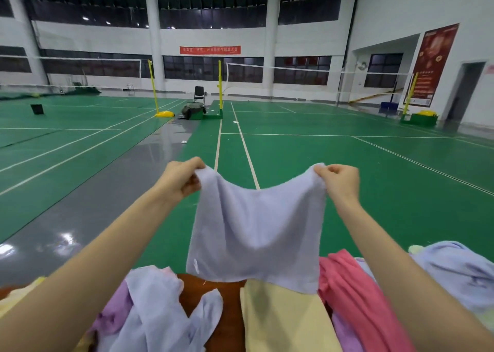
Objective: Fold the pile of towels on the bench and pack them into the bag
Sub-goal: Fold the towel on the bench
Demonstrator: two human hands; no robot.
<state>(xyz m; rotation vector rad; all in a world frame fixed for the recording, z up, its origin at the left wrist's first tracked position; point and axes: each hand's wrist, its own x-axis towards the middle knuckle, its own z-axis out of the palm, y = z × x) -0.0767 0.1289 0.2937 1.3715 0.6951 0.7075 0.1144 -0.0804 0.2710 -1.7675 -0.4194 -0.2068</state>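
Held towel: you have one pale lilac towel (256,231) in the middle of the frame, hanging straight down from your fingers.
Left hand: your left hand (184,180) pinches the towel's upper left corner, fingers curled round the cloth.
Right hand: your right hand (339,181) grasps the upper right corner the same way, thumb and fingers closed on the edge.
Key relation: the top edge runs left to right between your hands and sags in the middle. The whole sheet lies below your fingers. It hangs about as wide as it is tall, so its long axis is unclear. Your hands are level, and neither is nearer to it.
Lower edge: it ends over the yellow towel (283,317); you cannot tell whether they touch.
Pile: unfolded towels lie on the brown bench (213,306) along the bottom of the frame. The pink towel (352,292) is at lower right and the purple towel (117,309) at lower left, with more lilac ones on both sides.
Bag: none shows near the bench.
Likely step: you would probably bring the two corners together for a first fold.
Writing: a small white tag (195,264) sits near the towel's lower left corner, too small to read. The red banner (210,50) at upper centre and the red poster (433,65) at upper right carry text too blurred to read.
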